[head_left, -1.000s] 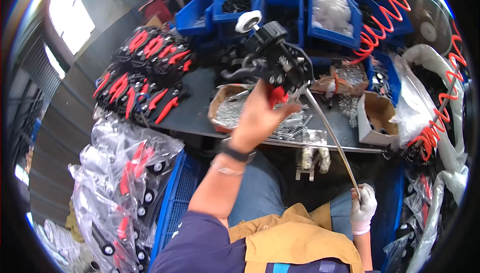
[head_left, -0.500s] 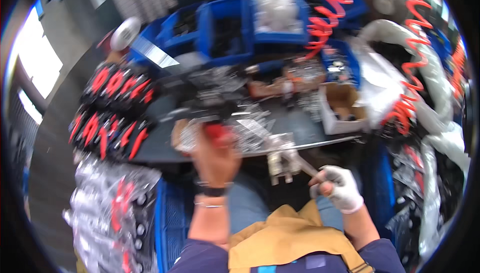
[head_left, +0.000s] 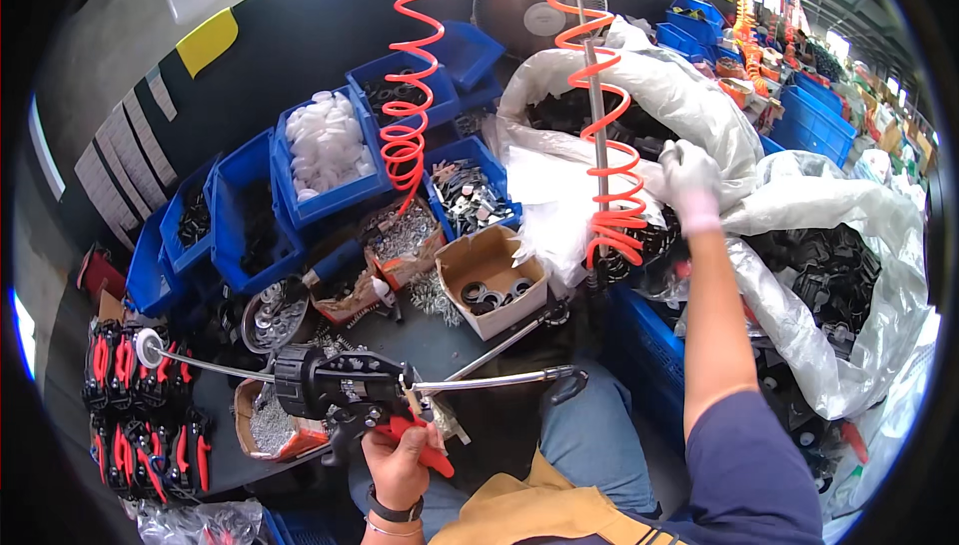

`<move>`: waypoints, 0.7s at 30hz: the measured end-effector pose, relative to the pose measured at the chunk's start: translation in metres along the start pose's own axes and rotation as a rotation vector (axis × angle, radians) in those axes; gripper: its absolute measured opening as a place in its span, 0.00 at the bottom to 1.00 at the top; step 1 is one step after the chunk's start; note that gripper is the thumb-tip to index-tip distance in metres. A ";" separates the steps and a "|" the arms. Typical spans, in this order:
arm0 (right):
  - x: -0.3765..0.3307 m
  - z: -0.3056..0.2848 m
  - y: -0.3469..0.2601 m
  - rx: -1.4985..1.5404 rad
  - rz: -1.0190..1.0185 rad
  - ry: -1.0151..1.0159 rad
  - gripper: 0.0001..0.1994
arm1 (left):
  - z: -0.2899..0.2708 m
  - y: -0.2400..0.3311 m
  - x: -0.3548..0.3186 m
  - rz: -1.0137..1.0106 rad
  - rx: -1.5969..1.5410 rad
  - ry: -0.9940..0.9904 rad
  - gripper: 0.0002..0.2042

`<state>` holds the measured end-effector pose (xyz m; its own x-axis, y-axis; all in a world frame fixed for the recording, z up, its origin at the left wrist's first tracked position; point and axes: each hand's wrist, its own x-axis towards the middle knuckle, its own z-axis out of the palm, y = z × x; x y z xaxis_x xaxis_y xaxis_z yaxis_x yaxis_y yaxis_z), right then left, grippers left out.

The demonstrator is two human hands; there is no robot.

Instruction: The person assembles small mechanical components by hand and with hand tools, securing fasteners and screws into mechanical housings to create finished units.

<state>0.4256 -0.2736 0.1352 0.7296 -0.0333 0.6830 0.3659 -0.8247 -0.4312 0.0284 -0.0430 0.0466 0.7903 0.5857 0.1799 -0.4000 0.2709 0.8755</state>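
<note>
My left hand (head_left: 398, 467) is closed round the red handle (head_left: 424, 447) of a black tool (head_left: 335, 385), above the near edge of the table. Metal rods stick out from the tool's area: one ends in a pale disc (head_left: 149, 348) on the left, another in a black tip (head_left: 571, 379) on the right. Stretched far to the right, my gloved right hand (head_left: 691, 183) is at a big white plastic bag (head_left: 719, 110) that holds black parts (head_left: 614, 123). Its fingers point away and are partly hidden, so I cannot make out whether they hold anything.
Blue bins (head_left: 335, 207) with white and dark parts line the back. A cardboard box (head_left: 489, 320) holds rings. Red coiled hoses (head_left: 405, 135) hang down beside a metal pole (head_left: 600, 160). Black-and-red tools (head_left: 130, 365) stand in rows at left; another bag (head_left: 799, 355) is at right.
The view has swung to the right. My right hand has moved from above my lap to the far bag. My left hand still grips the tool with the red handle.
</note>
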 end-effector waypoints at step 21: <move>-0.144 -0.115 -0.036 0.913 -0.527 -0.740 0.15 | 0.071 -0.077 0.016 -0.564 0.002 -0.574 0.28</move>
<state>0.2413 -0.3042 0.1200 0.4144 0.7386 0.5318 0.7530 0.0499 -0.6561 0.1052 -0.1090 0.0140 0.9886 -0.1229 -0.0872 0.1304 0.4074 0.9039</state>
